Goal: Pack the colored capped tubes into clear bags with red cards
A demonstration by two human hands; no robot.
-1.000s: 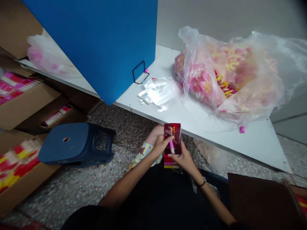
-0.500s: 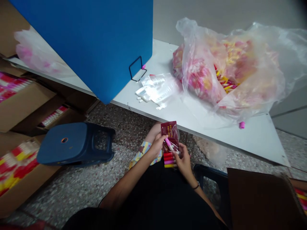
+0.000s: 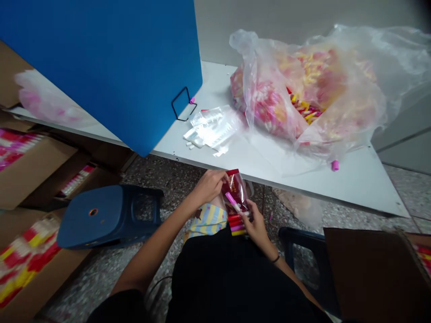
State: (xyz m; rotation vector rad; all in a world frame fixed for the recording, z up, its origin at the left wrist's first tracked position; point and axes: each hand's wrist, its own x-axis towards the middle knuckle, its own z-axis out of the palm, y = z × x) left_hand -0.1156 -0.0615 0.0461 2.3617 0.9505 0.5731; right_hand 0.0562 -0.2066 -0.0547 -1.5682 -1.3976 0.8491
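My left hand (image 3: 208,185) pinches the top edge of a small clear packet with a red printed card (image 3: 235,190), held just below the white table's front edge. My right hand (image 3: 256,224) grips a bundle of red, pink and yellow pens (image 3: 237,222) whose tips stick into the packet's lower end; one pink-capped pen (image 3: 232,200) lies slanted inside it. Both hands are closed. They hover over my lap, above a striped cloth (image 3: 207,220).
On the white table (image 3: 353,184) lie a big clear bag of pink and yellow pens (image 3: 303,94), a pile of empty clear packets (image 3: 210,130) and a loose pink cap (image 3: 335,165). A blue divider (image 3: 111,67) stands left. Dark stool (image 3: 107,215) and cartons (image 3: 23,251) sit on the floor.
My left hand slid from the packet's side up to its top edge. The packet tilted and sank a little toward my lap, with the pens pushed further in. The view shifted right.
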